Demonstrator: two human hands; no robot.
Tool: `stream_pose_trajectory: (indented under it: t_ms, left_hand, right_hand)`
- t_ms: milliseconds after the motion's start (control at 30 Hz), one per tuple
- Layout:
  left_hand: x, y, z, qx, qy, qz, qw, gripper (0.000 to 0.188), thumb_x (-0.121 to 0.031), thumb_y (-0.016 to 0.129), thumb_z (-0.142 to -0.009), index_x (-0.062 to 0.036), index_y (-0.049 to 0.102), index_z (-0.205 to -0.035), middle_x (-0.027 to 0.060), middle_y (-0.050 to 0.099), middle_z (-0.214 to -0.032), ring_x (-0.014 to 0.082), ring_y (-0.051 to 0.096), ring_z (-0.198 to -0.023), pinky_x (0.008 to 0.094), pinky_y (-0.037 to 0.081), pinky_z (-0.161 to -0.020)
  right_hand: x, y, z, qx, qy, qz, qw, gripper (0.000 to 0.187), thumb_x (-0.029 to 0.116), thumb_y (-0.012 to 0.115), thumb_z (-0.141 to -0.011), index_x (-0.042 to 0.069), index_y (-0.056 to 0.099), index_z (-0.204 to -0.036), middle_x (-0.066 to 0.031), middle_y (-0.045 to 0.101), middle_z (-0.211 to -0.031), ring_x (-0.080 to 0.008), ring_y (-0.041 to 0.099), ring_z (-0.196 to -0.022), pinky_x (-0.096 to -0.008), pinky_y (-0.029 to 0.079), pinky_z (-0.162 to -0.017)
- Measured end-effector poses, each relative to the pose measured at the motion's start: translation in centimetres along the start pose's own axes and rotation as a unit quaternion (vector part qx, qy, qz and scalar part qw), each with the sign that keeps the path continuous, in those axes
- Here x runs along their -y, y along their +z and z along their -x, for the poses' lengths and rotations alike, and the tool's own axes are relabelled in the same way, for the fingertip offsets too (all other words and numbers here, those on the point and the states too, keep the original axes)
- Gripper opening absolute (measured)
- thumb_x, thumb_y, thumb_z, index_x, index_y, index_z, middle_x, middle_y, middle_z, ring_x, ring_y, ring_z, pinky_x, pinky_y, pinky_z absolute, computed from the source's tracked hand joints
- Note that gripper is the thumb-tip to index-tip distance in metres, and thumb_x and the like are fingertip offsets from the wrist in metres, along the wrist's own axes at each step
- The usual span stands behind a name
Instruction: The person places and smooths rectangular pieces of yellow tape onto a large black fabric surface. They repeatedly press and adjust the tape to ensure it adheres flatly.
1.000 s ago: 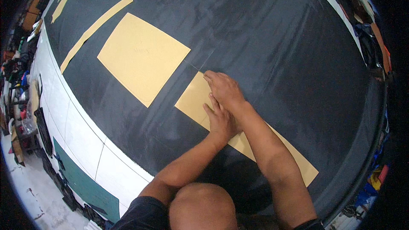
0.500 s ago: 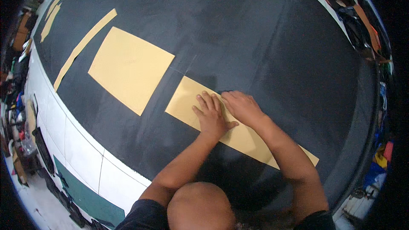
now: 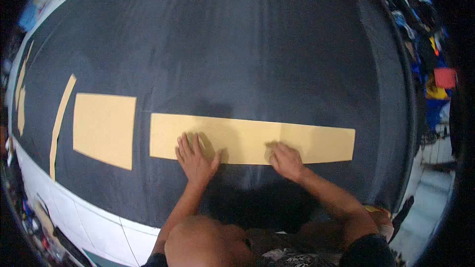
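Observation:
A long tan paper pattern piece (image 3: 247, 136), slightly narrower at its right end, lies flat on black fabric (image 3: 222, 59). My left hand (image 3: 194, 157) rests open on its near edge, left of the middle, fingers spread and pointing away from me. To the right, my right hand (image 3: 287, 159) is at the same near edge with its fingers curled and the forefinger reaching out leftward. What its fingers hold, if anything, is too small to make out. Left of the long piece lies a four-sided tan pattern piece (image 3: 105, 128), untouched, with a narrow gap between them.
A narrow curved tan strip (image 3: 62, 123) and smaller tan scraps (image 3: 21, 111) lie at the fabric's left side. The white table edge (image 3: 94, 210) shows at the near left. Assorted clutter (image 3: 435, 79) lines the right, beyond the fabric's edge.
My view has turned, so the long piece now runs nearly level. My right hand has gone from the piece's far edge to its near edge, and my hands are farther apart.

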State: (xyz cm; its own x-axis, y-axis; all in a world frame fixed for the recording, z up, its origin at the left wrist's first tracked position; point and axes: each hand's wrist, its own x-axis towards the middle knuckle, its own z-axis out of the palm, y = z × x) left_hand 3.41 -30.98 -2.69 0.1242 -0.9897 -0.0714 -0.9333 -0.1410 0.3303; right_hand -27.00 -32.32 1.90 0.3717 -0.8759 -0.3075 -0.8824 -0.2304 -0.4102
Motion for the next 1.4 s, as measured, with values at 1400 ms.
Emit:
stream_pose_trajectory:
  t_ms: [1400]
  left_hand:
    - [-3.7, -4.1, -22.7, -0.035, 0.382, -0.076, 0.921, 0.049, -0.038, 0.067, -0.091, -0.0112, 0.060, -0.132, 0.0159, 0.051, -0.142, 0.0351, 0.042, -0.137, 0.0553, 0.026, -0.117]
  right_hand:
    - [-8.6, -30.9, 5.5, 0.049, 0.232, 0.243, 0.941, 0.033, 0.032, 0.046, -0.103, 0.010, 0.060, -0.123, -0.0206, 0.070, -0.108, -0.0431, 0.065, -0.101, -0.0545, 0.051, -0.088]
